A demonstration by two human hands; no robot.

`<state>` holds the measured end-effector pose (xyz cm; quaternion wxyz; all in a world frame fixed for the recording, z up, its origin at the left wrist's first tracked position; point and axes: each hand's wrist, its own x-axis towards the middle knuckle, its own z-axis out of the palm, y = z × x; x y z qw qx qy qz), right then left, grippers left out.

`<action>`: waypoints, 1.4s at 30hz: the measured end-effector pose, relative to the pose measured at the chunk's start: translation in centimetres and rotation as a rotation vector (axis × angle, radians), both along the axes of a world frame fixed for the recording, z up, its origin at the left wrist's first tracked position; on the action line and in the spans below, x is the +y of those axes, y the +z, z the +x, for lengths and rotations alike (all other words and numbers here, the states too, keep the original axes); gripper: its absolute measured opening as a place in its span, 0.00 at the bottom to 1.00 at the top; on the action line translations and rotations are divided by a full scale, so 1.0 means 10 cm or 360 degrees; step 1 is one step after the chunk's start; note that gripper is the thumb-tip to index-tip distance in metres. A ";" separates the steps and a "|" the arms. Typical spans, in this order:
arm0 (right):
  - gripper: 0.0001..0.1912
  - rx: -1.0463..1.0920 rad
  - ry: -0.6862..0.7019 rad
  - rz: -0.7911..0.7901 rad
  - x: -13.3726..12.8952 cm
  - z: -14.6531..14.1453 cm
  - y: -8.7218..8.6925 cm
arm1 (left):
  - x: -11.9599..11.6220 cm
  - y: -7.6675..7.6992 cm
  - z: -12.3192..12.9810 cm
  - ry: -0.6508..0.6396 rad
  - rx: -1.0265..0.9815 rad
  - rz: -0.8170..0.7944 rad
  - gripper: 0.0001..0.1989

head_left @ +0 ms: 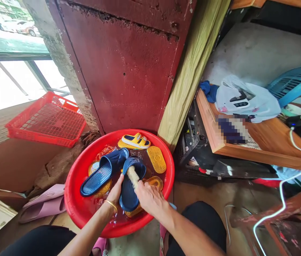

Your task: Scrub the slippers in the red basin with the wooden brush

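Note:
A red plastic basin (72, 174) of water stands on the floor in front of me. My left hand (115, 193) is closed on the left edge of a dark blue slipper (128, 193), held over the basin. In my right hand (150, 197) is a scrub brush (133, 176) with pale bristles, its handle hidden in my fingers. Its bristles reach under the slipper's strap. Another blue slipper (97, 179) lies just left, resting on things in the basin. Around them are a yellow slipper (137, 140) with a dark insole and a yellow sole (156, 159), among several yellow pieces.
Pink slippers (43, 204) sit left of the basin, below a red plastic crate (51, 121). Behind rises a dark red door (121, 67). On the right, a wooden tabletop (273, 142) bears a white plastic bag (246, 99); a white cable (282, 195) hangs from it.

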<state>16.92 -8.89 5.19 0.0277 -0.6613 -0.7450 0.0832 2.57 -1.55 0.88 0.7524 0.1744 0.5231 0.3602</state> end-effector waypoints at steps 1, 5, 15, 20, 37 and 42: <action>0.16 0.0062 0.0064 -0.0001 -0.12 -0.04 0.01 | 0.05 0.02 -0.06 0.0031 -0.0004 -0.0010 0.30; 0.17 0.0233 0.0234 -0.0042 -0.34 -0.07 -0.07 | 0.11 0.06 -0.21 -0.0047 -0.0165 -0.0046 0.32; 0.16 0.0019 -0.0153 -0.0080 0.29 0.10 -0.04 | -0.01 -0.06 -0.08 -0.0274 0.0287 0.0529 0.34; 0.14 0.0283 0.0096 -0.0247 0.02 0.35 0.22 | 0.13 -0.23 -0.26 -0.0257 0.0637 0.0873 0.36; 0.15 0.0749 0.0174 0.0248 0.12 0.57 0.15 | 0.22 -0.38 -0.33 -0.0299 0.1037 0.1143 0.37; 0.27 0.0501 0.0027 0.0403 0.20 0.46 -0.01 | 0.15 -0.38 -0.27 -0.0447 0.1056 0.1197 0.38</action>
